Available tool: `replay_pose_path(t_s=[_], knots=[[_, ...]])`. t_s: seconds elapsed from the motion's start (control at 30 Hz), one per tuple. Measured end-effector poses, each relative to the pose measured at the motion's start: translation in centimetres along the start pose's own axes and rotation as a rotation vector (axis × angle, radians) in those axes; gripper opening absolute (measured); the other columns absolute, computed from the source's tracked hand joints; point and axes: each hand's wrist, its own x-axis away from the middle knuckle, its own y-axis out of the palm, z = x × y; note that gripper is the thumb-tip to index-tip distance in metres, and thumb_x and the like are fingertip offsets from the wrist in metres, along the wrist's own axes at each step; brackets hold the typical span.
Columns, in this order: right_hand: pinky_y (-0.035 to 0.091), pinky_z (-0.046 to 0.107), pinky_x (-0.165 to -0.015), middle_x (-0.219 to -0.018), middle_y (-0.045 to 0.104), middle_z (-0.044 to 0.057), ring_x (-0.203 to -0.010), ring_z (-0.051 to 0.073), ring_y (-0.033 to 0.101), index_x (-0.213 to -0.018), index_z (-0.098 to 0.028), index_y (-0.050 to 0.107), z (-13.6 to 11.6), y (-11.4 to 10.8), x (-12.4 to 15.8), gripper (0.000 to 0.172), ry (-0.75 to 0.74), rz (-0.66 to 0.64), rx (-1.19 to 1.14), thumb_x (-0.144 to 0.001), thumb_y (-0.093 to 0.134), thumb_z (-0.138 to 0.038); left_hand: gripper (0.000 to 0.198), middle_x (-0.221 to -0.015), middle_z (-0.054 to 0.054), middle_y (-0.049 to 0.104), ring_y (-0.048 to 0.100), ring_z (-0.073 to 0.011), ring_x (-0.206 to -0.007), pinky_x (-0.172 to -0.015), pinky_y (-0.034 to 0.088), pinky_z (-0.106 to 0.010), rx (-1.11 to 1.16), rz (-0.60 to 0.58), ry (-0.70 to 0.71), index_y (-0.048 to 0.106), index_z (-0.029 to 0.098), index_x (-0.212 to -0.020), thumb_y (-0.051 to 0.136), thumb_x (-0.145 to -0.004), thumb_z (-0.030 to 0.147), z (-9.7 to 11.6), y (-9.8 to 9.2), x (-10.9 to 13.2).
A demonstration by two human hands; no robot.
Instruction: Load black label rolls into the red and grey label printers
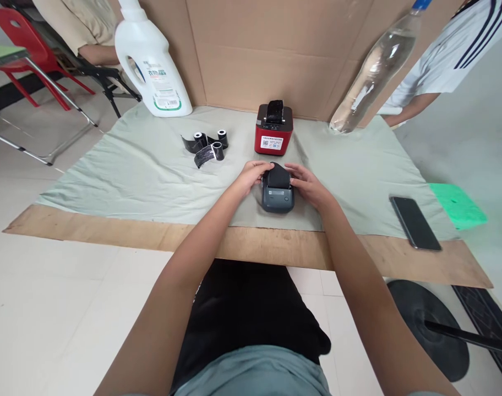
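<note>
A small dark grey label printer point(278, 200) stands on the cloth in front of me, with a black strip point(279, 177) curving over its top. My left hand point(253, 177) is closed at the strip's upper left edge, thumb on top of it. At the printer's right side, my right hand point(309, 186) has its fingers apart, the fingertips against the strip's edge and the casing. Just behind stands a red and black printer point(271, 137), with another black strip point(274, 111) rising from its top. Several small black rolls point(218, 151) with loose ends lie to the left.
A white detergent bottle point(154, 66) stands back left, and a clear bottle point(375, 77) leans back right against a cardboard panel point(267, 49). A phone point(415, 223) lies near the table's right edge beside a green stool point(457, 204). Two people sit beyond the panel's sides.
</note>
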Motion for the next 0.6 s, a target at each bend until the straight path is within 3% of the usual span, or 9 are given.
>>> replay_pose_path(t_s=[0.17, 0.3, 0.47, 0.6], knots=[[0.037, 0.051, -0.125, -0.141, 0.069, 0.003, -0.141, 0.030, 0.056, -0.128, -0.032, 0.068, -0.3, 0.1, -0.1, 0.056, -0.011, -0.019, 0.002, -0.075, 0.084, -0.043, 0.013, -0.061, 0.004, 0.048, 0.037, -0.0064, -0.051, -0.050, 0.021, -0.022, -0.002, -0.014, 0.055, 0.068, 0.016, -0.079, 0.074, -0.083, 0.027, -0.5, -0.2, -0.2], [0.037, 0.052, -0.124, -0.138, 0.071, 0.004, -0.139, 0.030, 0.058, -0.124, -0.029, 0.068, -0.3, 0.4, -0.3, 0.051, -0.012, -0.009, 0.008, -0.076, 0.080, -0.037, 0.019, -0.061, 0.005, 0.045, 0.034, -0.0056, -0.050, -0.050, 0.018, -0.023, -0.011, -0.151, 0.007, 0.070, 0.017, -0.091, 0.079, -0.080, 0.029, 0.0, -1.4, 0.3], [0.038, 0.056, -0.124, -0.138, 0.070, 0.004, -0.137, 0.031, 0.058, -0.125, -0.031, 0.067, -0.1, 0.5, -0.4, 0.051, -0.002, 0.000, 0.011, -0.076, 0.079, -0.037, 0.045, -0.069, 0.005, 0.050, 0.041, -0.0062, -0.054, -0.050, 0.026, -0.022, -0.026, -0.327, -0.023, 0.071, 0.017, -0.114, 0.080, -0.070, 0.019, 0.3, -3.1, 1.1], [0.037, 0.056, -0.125, -0.140, 0.069, 0.004, -0.138, 0.031, 0.057, -0.126, -0.031, 0.066, -0.2, 0.5, -0.3, 0.053, -0.012, 0.013, 0.007, -0.075, 0.081, -0.037, 0.049, -0.076, 0.002, 0.056, 0.046, -0.0070, -0.058, -0.051, 0.031, -0.022, -0.083, -0.326, 0.009, 0.070, 0.017, -0.121, 0.075, -0.072, 0.016, 0.1, -3.1, 1.4]])
